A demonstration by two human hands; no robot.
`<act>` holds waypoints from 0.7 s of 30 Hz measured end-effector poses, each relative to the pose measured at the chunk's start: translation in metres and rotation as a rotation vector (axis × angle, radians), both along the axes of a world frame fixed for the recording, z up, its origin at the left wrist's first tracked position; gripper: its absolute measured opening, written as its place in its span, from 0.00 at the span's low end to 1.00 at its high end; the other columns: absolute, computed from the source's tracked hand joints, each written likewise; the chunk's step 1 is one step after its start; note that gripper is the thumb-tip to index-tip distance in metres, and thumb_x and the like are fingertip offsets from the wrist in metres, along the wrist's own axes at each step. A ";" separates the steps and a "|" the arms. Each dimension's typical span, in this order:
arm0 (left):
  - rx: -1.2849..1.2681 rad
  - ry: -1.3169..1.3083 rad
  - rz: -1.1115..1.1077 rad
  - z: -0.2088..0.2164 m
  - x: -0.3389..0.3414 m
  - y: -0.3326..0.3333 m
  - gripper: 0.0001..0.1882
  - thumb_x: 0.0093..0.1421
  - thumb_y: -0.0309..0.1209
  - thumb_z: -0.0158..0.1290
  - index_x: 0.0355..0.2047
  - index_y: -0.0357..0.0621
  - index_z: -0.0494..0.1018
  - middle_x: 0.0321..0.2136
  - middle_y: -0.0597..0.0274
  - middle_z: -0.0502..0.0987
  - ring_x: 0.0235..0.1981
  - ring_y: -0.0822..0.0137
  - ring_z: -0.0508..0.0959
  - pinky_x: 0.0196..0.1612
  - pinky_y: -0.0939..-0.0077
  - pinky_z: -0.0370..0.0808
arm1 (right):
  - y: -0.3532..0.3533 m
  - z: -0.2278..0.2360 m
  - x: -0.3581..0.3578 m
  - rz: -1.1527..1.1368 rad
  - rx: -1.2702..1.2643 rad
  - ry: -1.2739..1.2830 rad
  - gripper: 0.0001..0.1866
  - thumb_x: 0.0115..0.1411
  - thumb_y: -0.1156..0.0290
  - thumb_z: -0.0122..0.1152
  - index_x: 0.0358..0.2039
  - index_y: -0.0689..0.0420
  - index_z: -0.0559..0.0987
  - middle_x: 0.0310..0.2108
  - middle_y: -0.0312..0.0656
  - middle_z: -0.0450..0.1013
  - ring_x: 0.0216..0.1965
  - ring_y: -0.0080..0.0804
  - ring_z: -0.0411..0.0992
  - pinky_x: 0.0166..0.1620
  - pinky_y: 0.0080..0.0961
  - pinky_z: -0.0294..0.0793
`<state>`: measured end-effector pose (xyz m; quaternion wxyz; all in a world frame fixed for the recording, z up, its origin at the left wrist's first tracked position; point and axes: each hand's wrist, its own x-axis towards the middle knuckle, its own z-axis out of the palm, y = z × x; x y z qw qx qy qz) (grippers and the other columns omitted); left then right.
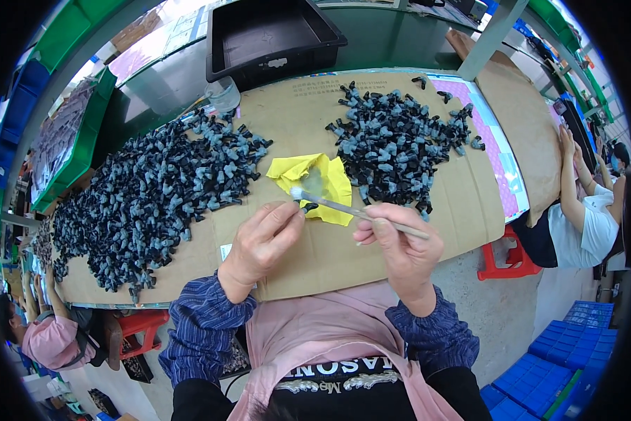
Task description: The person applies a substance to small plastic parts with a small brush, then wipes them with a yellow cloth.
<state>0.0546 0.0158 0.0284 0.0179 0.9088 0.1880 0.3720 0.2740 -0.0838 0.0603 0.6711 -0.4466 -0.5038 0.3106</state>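
Note:
My left hand (263, 242) pinches a small black and grey plastic part (308, 208) between thumb and fingertips. A thin paintbrush (371, 214) is in my right hand (401, 247); its pale bristles point left, close above the part, and I cannot tell whether they touch it. Under the brush tip lies a crumpled yellow cloth (336, 184) with a greyish patch in its middle. A large pile of similar black and grey parts (154, 186) spreads to the left of the cloth, and a smaller pile (392, 140) lies to its right.
Flattened cardboard (315, 270) covers the table. Behind the piles stand a black plastic bin (270, 42) and a clear cup (223, 94). Red stools (509, 256) are beside the table, with co-workers (582, 217) at both sides. Blue crates (533, 375) stand at lower right.

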 end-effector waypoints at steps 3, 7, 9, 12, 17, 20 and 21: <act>0.030 0.019 -0.005 -0.001 -0.001 0.001 0.17 0.44 0.18 0.60 0.38 0.36 0.78 0.39 0.54 0.78 0.38 0.57 0.82 0.35 0.70 0.82 | 0.003 0.001 -0.002 0.006 -0.059 -0.145 0.07 0.67 0.81 0.60 0.44 0.68 0.81 0.32 0.46 0.81 0.31 0.28 0.82 0.34 0.21 0.82; 0.017 0.012 0.000 -0.001 -0.005 0.003 0.16 0.44 0.18 0.61 0.37 0.36 0.78 0.39 0.53 0.78 0.38 0.56 0.82 0.35 0.70 0.82 | 0.003 0.004 0.005 -0.049 -0.058 -0.219 0.06 0.66 0.81 0.61 0.42 0.67 0.82 0.31 0.44 0.81 0.30 0.26 0.82 0.32 0.19 0.81; 0.026 0.014 0.006 -0.001 -0.006 0.002 0.16 0.44 0.18 0.61 0.37 0.36 0.77 0.39 0.53 0.78 0.38 0.56 0.82 0.34 0.71 0.82 | 0.004 0.006 0.005 -0.066 -0.074 -0.228 0.06 0.66 0.81 0.61 0.42 0.67 0.81 0.31 0.44 0.81 0.30 0.26 0.82 0.32 0.19 0.81; 0.040 0.012 -0.007 -0.005 -0.004 0.003 0.16 0.44 0.18 0.61 0.37 0.35 0.77 0.39 0.53 0.78 0.38 0.56 0.82 0.35 0.71 0.82 | 0.005 0.008 0.000 -0.054 -0.058 -0.169 0.06 0.66 0.81 0.62 0.42 0.67 0.81 0.30 0.44 0.81 0.29 0.26 0.82 0.31 0.19 0.81; 0.043 0.004 0.002 -0.002 -0.005 0.003 0.17 0.44 0.18 0.61 0.38 0.35 0.77 0.40 0.53 0.78 0.37 0.56 0.82 0.35 0.71 0.82 | 0.007 0.006 0.003 -0.077 -0.046 -0.292 0.05 0.66 0.81 0.61 0.42 0.66 0.81 0.30 0.44 0.81 0.29 0.26 0.81 0.31 0.19 0.81; 0.028 0.005 0.027 -0.002 -0.007 0.003 0.17 0.45 0.17 0.61 0.38 0.35 0.77 0.39 0.53 0.78 0.36 0.57 0.81 0.34 0.71 0.81 | 0.004 0.010 0.004 -0.099 -0.044 -0.252 0.05 0.65 0.81 0.62 0.41 0.66 0.81 0.30 0.44 0.81 0.28 0.26 0.81 0.30 0.19 0.81; 0.018 0.012 0.043 -0.003 -0.007 0.002 0.17 0.45 0.17 0.61 0.38 0.35 0.77 0.39 0.53 0.78 0.36 0.57 0.81 0.34 0.71 0.81 | 0.004 0.010 0.003 -0.097 -0.045 -0.252 0.05 0.65 0.81 0.62 0.41 0.66 0.81 0.30 0.44 0.81 0.28 0.26 0.81 0.30 0.19 0.81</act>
